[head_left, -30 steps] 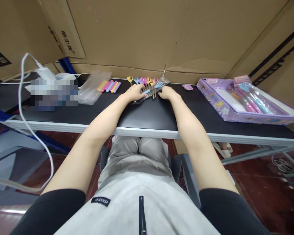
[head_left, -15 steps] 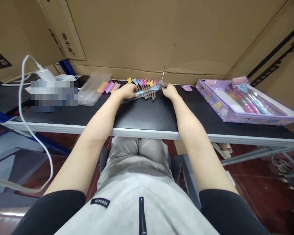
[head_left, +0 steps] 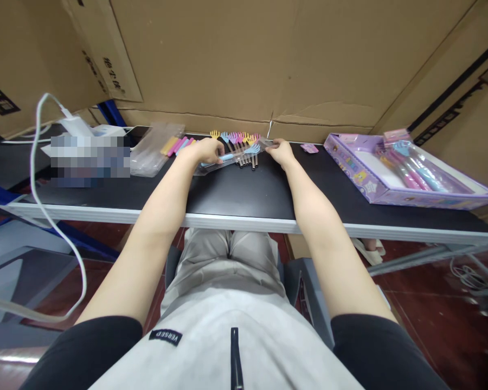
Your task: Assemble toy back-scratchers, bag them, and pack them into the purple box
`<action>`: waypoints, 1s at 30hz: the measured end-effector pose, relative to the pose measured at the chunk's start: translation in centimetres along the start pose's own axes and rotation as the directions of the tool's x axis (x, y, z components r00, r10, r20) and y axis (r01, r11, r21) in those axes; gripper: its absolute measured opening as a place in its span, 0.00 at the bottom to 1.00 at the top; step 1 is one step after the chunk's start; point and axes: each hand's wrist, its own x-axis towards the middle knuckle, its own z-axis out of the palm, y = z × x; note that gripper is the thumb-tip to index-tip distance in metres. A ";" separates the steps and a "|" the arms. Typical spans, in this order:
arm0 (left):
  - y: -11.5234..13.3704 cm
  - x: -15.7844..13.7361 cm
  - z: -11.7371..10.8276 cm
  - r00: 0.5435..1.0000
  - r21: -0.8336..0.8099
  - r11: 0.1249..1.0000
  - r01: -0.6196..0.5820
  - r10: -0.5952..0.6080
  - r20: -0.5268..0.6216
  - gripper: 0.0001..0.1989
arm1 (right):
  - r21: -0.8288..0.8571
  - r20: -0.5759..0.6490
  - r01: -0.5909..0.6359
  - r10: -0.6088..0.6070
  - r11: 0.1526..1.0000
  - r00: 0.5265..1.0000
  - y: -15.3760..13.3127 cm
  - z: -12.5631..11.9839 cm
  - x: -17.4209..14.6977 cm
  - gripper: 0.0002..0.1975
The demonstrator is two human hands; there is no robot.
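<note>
Left hand [head_left: 210,150] pinching bagged blue hand-topped stick [head_left: 228,157], near side of loose stick row [head_left: 235,138]; right hand [head_left: 282,154] gripping clear bag [head_left: 211,168], right of row. Hands apart. Imo hard tug could split thin plastic.

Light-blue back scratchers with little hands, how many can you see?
3: one light-blue back scratcher in the row on the black table, another in the clear bag the left hand holds, a third in the purple box. More may be hidden.
</note>
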 end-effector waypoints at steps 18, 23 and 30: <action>-1.3 0.4 0.2 0.975 0.190 0.961 0.201 -0.215 0.055 0.27 | 0.433 0.142 -0.229 0.185 0.872 0.972 -4.3 -0.4 -3.5 0.10; -0.1 0.0 0.4 0.988 0.136 0.979 0.152 -0.149 -0.032 0.27 | 0.460 0.193 -0.267 0.198 0.847 0.961 -4.7 -0.2 -3.9 0.10; 4.3 1.1 3.1 0.938 -0.126 0.965 -0.228 0.184 -0.293 0.26 | 0.503 0.230 -0.315 0.226 0.805 0.947 -5.3 0.1 -4.2 0.11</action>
